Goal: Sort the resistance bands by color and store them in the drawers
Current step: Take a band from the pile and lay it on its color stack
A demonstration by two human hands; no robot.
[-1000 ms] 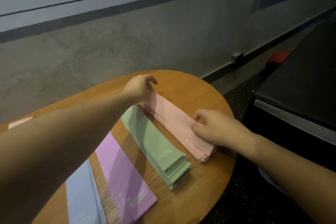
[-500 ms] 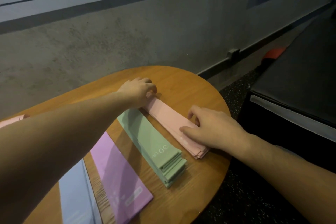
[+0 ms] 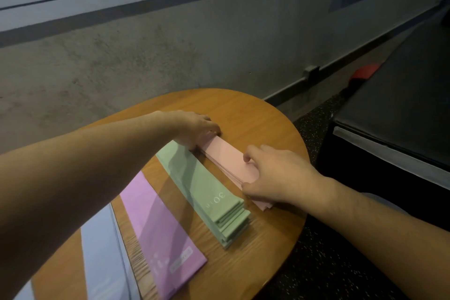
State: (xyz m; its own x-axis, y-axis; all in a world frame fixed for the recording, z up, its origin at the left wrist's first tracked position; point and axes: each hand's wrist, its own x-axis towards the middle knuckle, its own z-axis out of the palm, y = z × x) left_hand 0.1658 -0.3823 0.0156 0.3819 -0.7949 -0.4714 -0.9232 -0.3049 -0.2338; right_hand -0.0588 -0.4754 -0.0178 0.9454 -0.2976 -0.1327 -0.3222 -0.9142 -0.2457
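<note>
On the round wooden table (image 3: 255, 114) four piles of resistance bands lie side by side, all slanting the same way. The pink stack (image 3: 231, 157) sits farthest right, and both hands are on it: the left hand (image 3: 194, 129) is curled over its far end, fingertips bent down at the stack's end and thumb side against the long edge, while the right hand (image 3: 275, 175) grips the near half, thumb tucked along the left edge where the thin layers show and fingers bent over the top. Just beside it, apart by a narrow strip of wood, is the sage-green stack (image 3: 207, 190), its near ends fanned out in steps, the top band printed "30 LB" in pale lettering (upside down from where I stand). Left of that lies the lilac band (image 3: 158, 221) with a small white label and some dots near its close end, too blurred to read. The pale blue band (image 3: 102, 256) runs off the bottom edge under the left forearm. A black padded bench (image 3: 401, 109) stands right of the table.
</note>
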